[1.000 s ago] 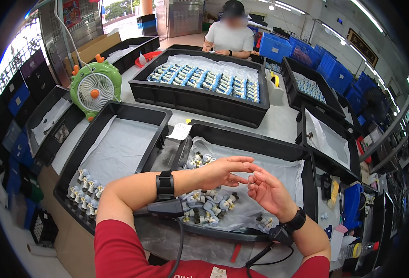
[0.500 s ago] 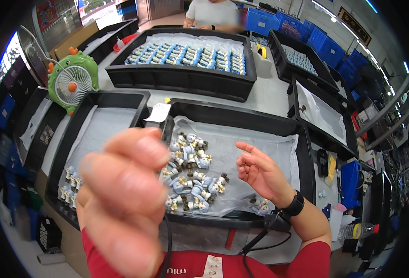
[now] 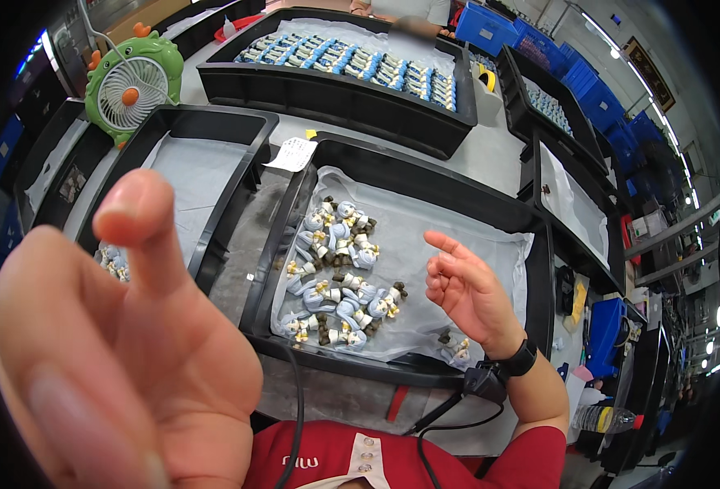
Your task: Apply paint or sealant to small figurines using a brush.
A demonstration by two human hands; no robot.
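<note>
Left hand (image 3: 152,346): at 8 o'clock, large before the lens; index raised, fingers apart, palm showing, nothing visible in it. Moved – a second ago its fingertips were beside those of the other hand above the middle tray.

Right hand (image 3: 474,297): at 4 o'clock, above the tray; fingers loosely curled, narrow. Whether something small sits inside the curl cannot be told.

Figurines (image 3: 360,289), pale blue and white with dark ends: loose pile on the 9 o'clock side of the middle tray (image 3: 425,173), upon white liner (image 3: 425,212). Pile fully uncovered now that the left forearm is off it; neither hand seen touching it. Judged from this – handling is momentarily broken off.

Small separate group (image 3: 456,349): the tray's 5 o'clock edge, near the right wrist.

Left tray (image 3: 221,122): between 9 and 10 o'clock; similar figurines partly hidden behind the left hand.

Paper slip (image 3: 292,154): 11 o'clock.

Green fan (image 3: 130,96): 10 o'clock.
</note>
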